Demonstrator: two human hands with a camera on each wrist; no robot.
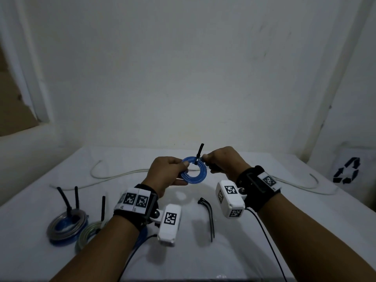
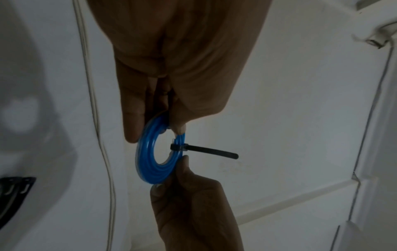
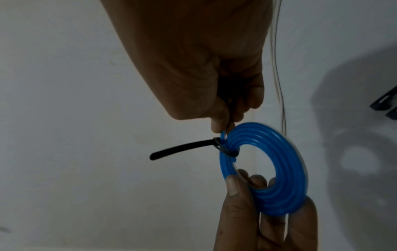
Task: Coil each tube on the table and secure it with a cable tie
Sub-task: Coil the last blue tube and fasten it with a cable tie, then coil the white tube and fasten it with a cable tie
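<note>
Blue tube coil (image 1: 194, 172) hangs in the air above the tabletop (image 1: 254, 247), held between both hands. Left hand (image 1: 166, 176) pinches the coil's near-left rim, thumb on top and fingers curled beneath. Right hand (image 1: 223, 162), fingers curled, pinches the coil's rim beside the black cable tie (image 1: 199, 154) cinched round the coil, its tail pointing up. Both wrists are raised off the tabletop.

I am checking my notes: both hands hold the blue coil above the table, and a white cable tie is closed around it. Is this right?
One detail is wrong: the cable tie around the blue coil is black, not white, as the right wrist view shows. The left hand and right hand do hold it above the table.
</note>
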